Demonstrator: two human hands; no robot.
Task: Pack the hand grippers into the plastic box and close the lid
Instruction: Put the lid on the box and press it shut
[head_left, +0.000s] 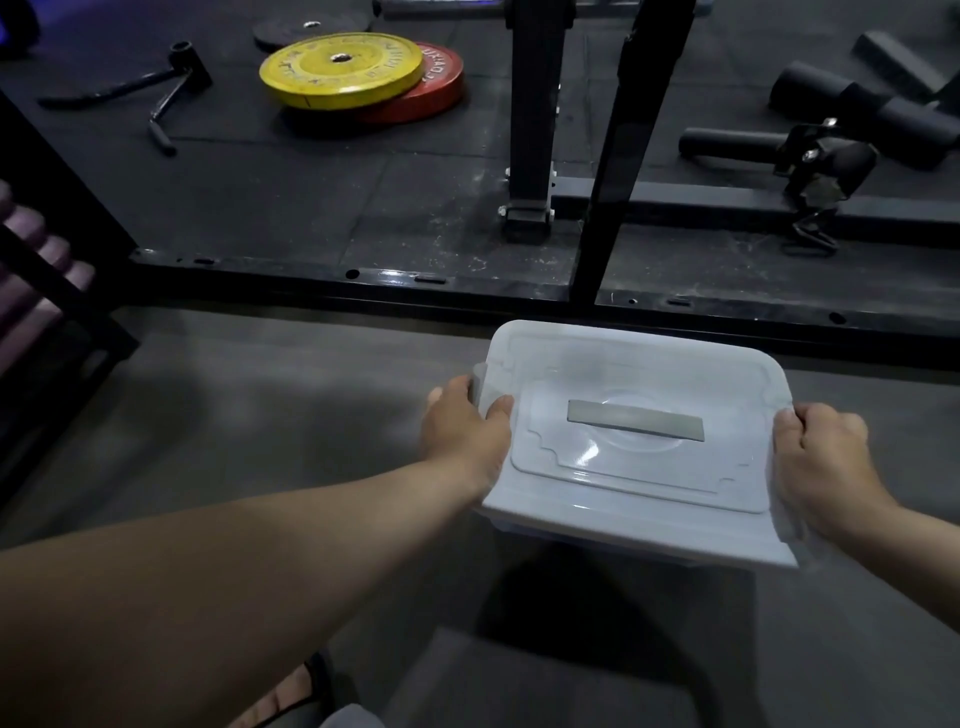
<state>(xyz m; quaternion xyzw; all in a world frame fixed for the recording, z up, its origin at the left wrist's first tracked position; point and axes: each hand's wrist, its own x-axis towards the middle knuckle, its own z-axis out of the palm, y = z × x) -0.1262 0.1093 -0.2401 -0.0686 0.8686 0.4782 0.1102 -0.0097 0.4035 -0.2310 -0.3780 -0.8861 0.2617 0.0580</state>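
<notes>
A translucent white plastic box (631, 535) sits low in the centre-right of the view, above the grey floor (260, 395), with its lid (634, 436) seated on top and covering the opening. The lid carries a raised rectangular panel and a grey strip handle (635, 420) lying flat across its middle. The left hand (462, 426) grips the box's left end, thumb resting on the lid's upper surface and fingers wrapped down over the side latch area; it is clamped on the lid edge. The right hand (821, 457) grips the opposite end in the same fashion, fingers curled over the right edge, also clamped on the lid. The 2 hands are well apart, 1 at each short end. The contents cannot be made out through the lid, so no hand grippers are visible. Whether the side latches are engaged cannot be told. Beyond the box, a black steel rack frame (535, 119) stands on dark rubber matting (311, 197). On the matting lie a yellow weight plate (340, 70) overlapping a red weight plate (434, 85), with a black plate (311, 28) behind them and a black bar attachment (156, 88) to their left. Padded black rollers (862, 109) lie at upper right.
</notes>
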